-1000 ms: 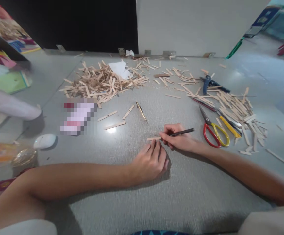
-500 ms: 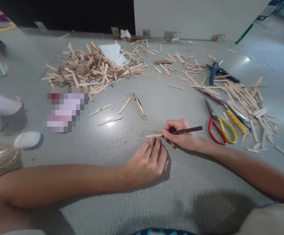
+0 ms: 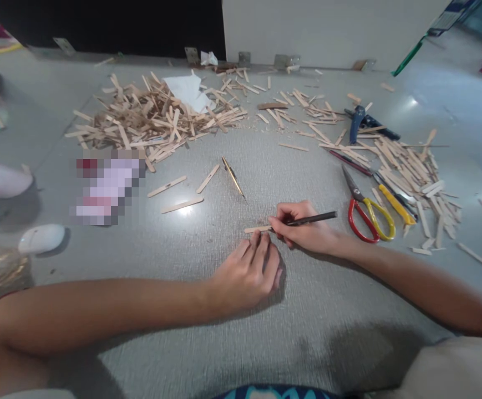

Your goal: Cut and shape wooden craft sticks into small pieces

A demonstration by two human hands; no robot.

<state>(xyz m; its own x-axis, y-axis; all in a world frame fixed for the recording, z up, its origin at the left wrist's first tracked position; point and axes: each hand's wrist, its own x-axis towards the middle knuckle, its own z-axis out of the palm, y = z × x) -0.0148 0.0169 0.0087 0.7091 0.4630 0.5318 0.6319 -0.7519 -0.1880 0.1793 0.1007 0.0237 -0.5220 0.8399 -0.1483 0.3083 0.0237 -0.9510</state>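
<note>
A short wooden craft stick (image 3: 252, 229) lies flat on the grey surface between my hands. The fingertips of my left hand (image 3: 251, 269) are bent and press its near edge down. In a writing grip, my right hand (image 3: 297, 224) closes around a slim black pen (image 3: 315, 218). The pen's tip meets the stick's right end, which my fingers partly hide. Beyond it lie a slender gold pointed tool (image 3: 233, 177) and a few loose craft sticks (image 3: 182, 205), two with dark marks at the middle.
A big heap of craft sticks (image 3: 132, 119) with white paper (image 3: 188, 91) lies back left. To the right are red-and-yellow-handled scissors (image 3: 365, 213), a yellow cutter (image 3: 394, 202), a blue-handled tool (image 3: 357, 124) and more sticks. A white mouse (image 3: 41, 239) rests at left.
The whole view has shifted slightly, so everything sits a little further left. Both hands keep the same grip on stick and pen.
</note>
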